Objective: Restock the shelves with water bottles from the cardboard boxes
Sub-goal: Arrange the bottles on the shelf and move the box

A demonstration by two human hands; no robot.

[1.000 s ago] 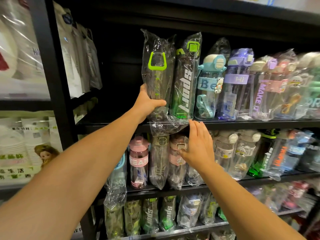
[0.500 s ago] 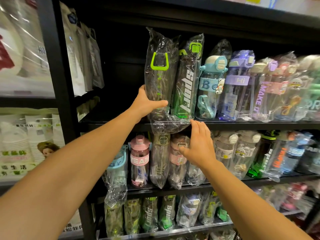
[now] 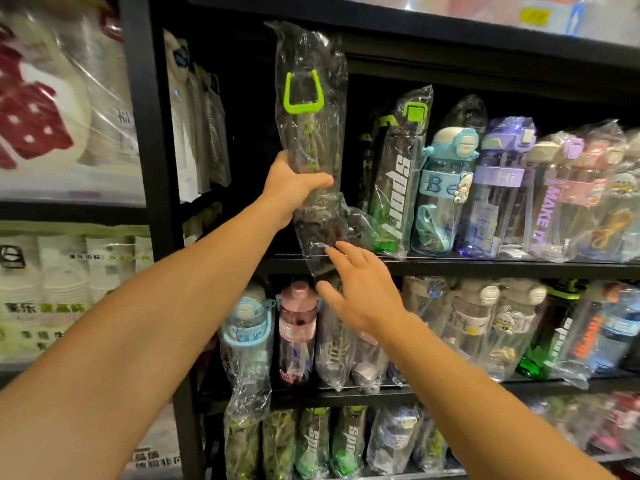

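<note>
My left hand [image 3: 294,187] grips a tall dark water bottle [image 3: 311,140] with a lime-green loop handle, wrapped in a clear plastic bag. The bottle is lifted above the upper shelf board [image 3: 485,266] and tilts a little to the left. My right hand [image 3: 360,292] is open just below it, its fingertips touching the loose bottom end of the bag in front of the shelf edge. To the right a green "sport" bottle [image 3: 394,188] stands on the same shelf. No cardboard box is in view.
Bagged bottles in blue [image 3: 445,188], purple [image 3: 495,188] and pink fill the upper shelf to the right. Two lower shelves [image 3: 346,393] hold more wrapped bottles. A black upright post [image 3: 145,133] borders the bay on the left, with packaged paper cups [image 3: 62,271] beyond it.
My left hand has raised the lime-handled bottle off the shelf and away from the "sport" bottle. My right hand has shifted left and up under the bag's bottom end.
</note>
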